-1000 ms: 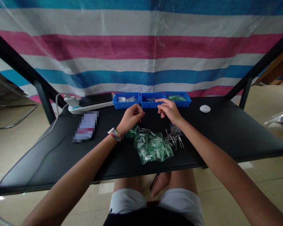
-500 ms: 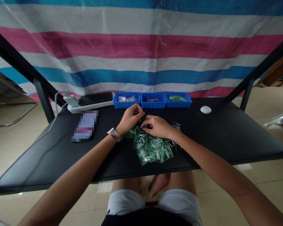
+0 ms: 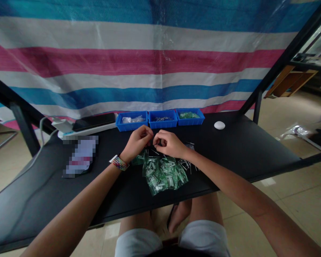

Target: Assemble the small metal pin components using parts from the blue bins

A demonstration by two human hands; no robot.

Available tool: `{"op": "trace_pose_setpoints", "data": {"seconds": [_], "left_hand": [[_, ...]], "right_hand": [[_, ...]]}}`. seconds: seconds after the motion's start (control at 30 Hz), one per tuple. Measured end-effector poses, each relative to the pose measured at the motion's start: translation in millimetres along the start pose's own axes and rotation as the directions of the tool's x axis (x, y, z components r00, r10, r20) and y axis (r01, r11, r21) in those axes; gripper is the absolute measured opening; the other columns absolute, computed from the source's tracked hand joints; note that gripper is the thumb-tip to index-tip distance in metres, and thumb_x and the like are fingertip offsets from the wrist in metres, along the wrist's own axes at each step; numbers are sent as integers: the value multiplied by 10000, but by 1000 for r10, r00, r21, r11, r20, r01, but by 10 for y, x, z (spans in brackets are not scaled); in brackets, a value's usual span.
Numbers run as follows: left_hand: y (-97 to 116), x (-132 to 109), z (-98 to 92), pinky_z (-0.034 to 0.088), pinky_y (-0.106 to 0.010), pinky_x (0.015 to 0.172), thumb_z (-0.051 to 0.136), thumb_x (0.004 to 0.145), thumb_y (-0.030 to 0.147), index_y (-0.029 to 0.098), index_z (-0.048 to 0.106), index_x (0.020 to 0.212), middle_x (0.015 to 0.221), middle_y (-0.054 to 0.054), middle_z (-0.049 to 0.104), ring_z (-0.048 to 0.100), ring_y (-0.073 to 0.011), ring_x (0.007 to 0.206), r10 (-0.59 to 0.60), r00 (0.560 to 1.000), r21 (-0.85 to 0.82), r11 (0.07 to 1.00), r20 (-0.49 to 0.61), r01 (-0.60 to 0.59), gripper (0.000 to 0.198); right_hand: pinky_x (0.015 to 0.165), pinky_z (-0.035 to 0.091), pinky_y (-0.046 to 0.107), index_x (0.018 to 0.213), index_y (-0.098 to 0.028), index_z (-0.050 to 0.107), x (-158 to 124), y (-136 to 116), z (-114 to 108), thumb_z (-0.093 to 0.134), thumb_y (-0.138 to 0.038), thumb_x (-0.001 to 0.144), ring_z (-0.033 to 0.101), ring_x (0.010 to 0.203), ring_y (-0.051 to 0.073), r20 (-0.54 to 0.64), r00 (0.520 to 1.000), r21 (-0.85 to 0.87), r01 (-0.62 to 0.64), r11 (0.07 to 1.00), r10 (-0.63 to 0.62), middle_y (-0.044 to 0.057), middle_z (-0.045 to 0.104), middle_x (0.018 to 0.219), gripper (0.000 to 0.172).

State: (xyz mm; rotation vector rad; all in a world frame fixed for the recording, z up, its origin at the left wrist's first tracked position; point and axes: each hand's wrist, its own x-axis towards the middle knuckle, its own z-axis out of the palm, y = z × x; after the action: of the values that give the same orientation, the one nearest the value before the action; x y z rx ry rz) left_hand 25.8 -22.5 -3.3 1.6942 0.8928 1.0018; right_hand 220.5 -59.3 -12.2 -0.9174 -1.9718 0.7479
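Close together above the middle of the black table, my left hand (image 3: 138, 142) and my right hand (image 3: 170, 143) face each other with fingers curled into pinches. Whatever sits between the fingertips is too small or too hidden to name. Just below them lies a heap of small green-tinted clear bags (image 3: 164, 175) with pale and metallic pieces inside. Thin loose metal pins (image 3: 186, 165) are scattered beside the heap, partly under my right wrist. A few more thin pieces (image 3: 153, 152) lie under my fingertips. My left wrist wears a multicoloured woven bracelet (image 3: 120, 162).
Behind my hands stand three blue trays in a row: clear packets in the left tray (image 3: 131, 126), metal pins in the middle tray (image 3: 163, 124), green bags in the right tray (image 3: 191, 122). A power strip (image 3: 101, 128), a blurred phone-like object (image 3: 80, 155) and a white mouse (image 3: 219, 125) flank them.
The view has turned to the right, so the table appears further left. My right hand has lifted slightly away from the pieces, and its fingertips are now level with my left hand's.
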Motion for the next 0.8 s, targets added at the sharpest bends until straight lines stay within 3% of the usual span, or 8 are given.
{"op": "trace_pose_setpoints", "data": {"seconds": [0.17,0.27,0.43,0.6,0.8], "left_hand": [[77,-14,23,468,-228,536,602,923,473,166,673,849,713,-23,656,609,-136,592,-38,996,56,998,83,33,323],[54,-7,33,475,-241,529,582,937,548,162,704,831,713,-42,667,615,-148,588,-45,990,49,998,130,39,419],[28,-10,23,471,-225,526,690,871,460,171,696,871,790,-32,678,636,-138,615,-71,991,-18,997,117,74,288],[57,-13,7,479,-211,534,751,829,441,176,674,849,726,1,628,605,-115,586,-52,997,-51,997,59,55,276],[55,1,6,472,-211,526,824,769,463,170,663,839,713,2,625,587,-110,575,-25,999,-38,999,-36,23,341]], "right_hand": [[534,426,240,859,-226,555,57,44,-48,705,-283,810,534,567,102,-167,965,360,-129,924,200,-56,549,760,168],[516,489,243,826,-223,548,75,113,-82,734,-329,776,578,530,96,-207,934,477,-164,864,291,-48,599,782,220],[538,540,238,816,-208,577,79,178,-109,774,-362,751,624,545,85,-200,917,564,-181,806,346,-1,716,898,259],[523,529,219,840,-208,626,76,173,-111,824,-374,731,611,532,83,-202,914,556,-190,809,353,-45,652,785,280],[475,513,215,806,-200,620,71,164,-155,744,-446,783,621,520,102,-86,897,611,-295,734,433,-18,681,750,276]]}}
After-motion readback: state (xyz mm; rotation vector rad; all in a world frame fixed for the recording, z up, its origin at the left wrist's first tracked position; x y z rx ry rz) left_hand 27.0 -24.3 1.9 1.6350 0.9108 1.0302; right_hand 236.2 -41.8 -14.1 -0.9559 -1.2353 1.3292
